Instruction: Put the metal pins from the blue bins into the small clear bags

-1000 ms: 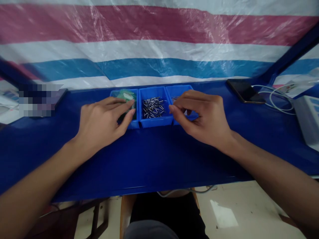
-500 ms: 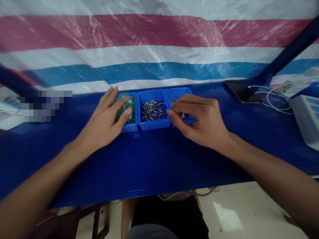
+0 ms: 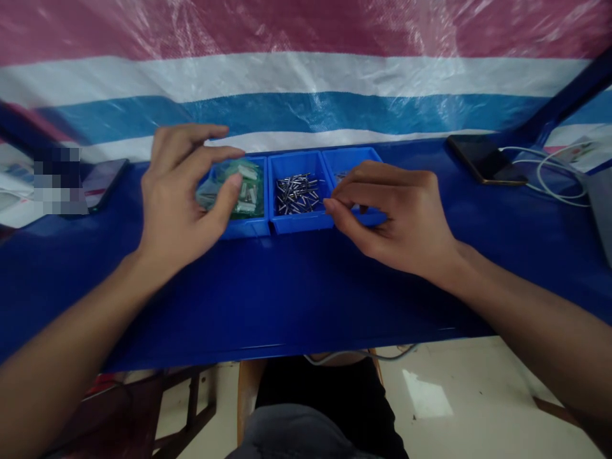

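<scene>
Three small blue bins stand side by side on the table. My left hand hovers at the left bin, fingers spread and curved, with nothing between them. Inside that bin are a green plastic bag and several silvery cylinder pieces. Thin shiny metal pins lie heaped in the middle bin. My right hand is over the right bin, thumb and fingertips pinched together near the wall of the middle bin. Whatever the pinch holds is too small or hidden. My hand covers most of the right bin's contents.
A dark phone with a white cable lies at the right of the blue table. Another phone is at the left. A striped plastic sheet hangs behind. A grey box shows at the right edge.
My left hand has lifted and shifted left off the green bag, uncovering the silvery pieces. My right hand keeps its pinch by the right bin. The view has tilted downward.
</scene>
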Motion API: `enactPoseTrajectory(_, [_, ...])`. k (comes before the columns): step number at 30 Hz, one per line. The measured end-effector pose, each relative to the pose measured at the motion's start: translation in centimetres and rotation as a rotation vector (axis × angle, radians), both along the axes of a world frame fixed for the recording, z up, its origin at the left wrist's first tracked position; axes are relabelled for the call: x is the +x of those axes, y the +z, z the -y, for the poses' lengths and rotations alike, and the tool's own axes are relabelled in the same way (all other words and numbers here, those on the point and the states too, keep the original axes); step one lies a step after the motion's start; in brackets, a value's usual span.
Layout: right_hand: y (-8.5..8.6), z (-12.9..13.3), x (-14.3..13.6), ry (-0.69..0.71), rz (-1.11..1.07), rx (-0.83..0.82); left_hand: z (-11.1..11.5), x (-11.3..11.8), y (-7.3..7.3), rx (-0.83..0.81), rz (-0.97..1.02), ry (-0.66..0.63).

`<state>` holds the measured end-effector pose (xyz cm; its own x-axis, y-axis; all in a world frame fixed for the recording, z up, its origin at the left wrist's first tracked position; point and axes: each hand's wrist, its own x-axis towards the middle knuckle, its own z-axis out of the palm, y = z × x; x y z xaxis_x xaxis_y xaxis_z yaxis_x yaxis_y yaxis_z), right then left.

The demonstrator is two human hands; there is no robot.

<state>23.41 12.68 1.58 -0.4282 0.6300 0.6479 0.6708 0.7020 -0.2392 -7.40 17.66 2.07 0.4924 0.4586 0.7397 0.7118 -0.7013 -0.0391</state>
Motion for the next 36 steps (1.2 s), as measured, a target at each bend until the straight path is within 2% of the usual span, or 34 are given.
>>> enactPoseTrajectory(4, [0.0, 0.1, 0.0, -0.032, 0.032, 0.044, 1.3, 1.3, 0.0, 0.098, -0.124, -0.169])
enactPoseTrajectory(7, [-0.5, -0.2, 0.3, -0.130, 0.112, 0.090, 1.4, 1.9, -0.7, 0.080, -0.223, -0.267])
enactPoseTrajectory(9, [-0.9, -0.4, 0.4, -0.151, 0.171, 0.069, 1.3, 2.1, -1.2, 0.014, -0.245, -0.268])
enactPoseTrajectory(14, [-1.4, -0.8, 0.6, 0.012, 0.184, -0.042, 1.2, 2.0, -1.5, -0.111, -0.224, -0.297])
enactPoseTrajectory(23, [-1.7, -1.9, 1.7, 0.114, 0.145, -0.089, 1.0, 1.8, -1.3, -0.106, -0.174, -0.318])
enactPoseTrajectory(36, [-1.9, -2.0, 1.6, 0.117, 0.124, -0.069, 0.8, 1.7, -1.2, -0.031, -0.221, -0.343])
